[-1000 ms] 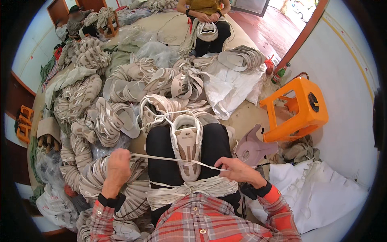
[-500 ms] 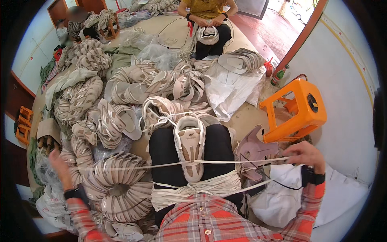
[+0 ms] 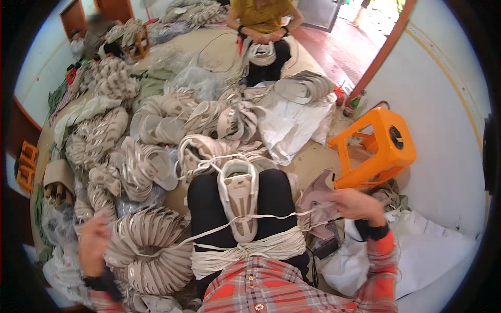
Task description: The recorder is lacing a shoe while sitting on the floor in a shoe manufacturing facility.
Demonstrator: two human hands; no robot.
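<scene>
A beige and white shoe upper (image 3: 238, 201) rests toe toward me between my knees, with a pale shoelace (image 3: 282, 216) running out to both sides from near its toe. My right hand (image 3: 359, 204) pinches the right length of that lace beside the orange stool. On the left the lace droops down over a ring of stacked shoe uppers (image 3: 148, 250). My left hand (image 3: 95, 242) is raised at the left of that ring, its fingers smeared by motion, and whether it touches any lace cannot be made out. A bundle of laces (image 3: 245, 253) lies across my thighs.
Heaps of shoe uppers (image 3: 180, 112) cover the floor ahead and left. An orange stool (image 3: 378, 146) and a green bottle (image 3: 354, 104) stand at right. White sacking (image 3: 417, 250) lies by the wall. Facing me, a person in a yellow top (image 3: 263, 23) handles another upper.
The lace, stretched nearly straight before, now sags on the left. My right hand has come inward toward the shoe upper. My left hand has moved lower and slightly inward. The view has shifted slightly.
</scene>
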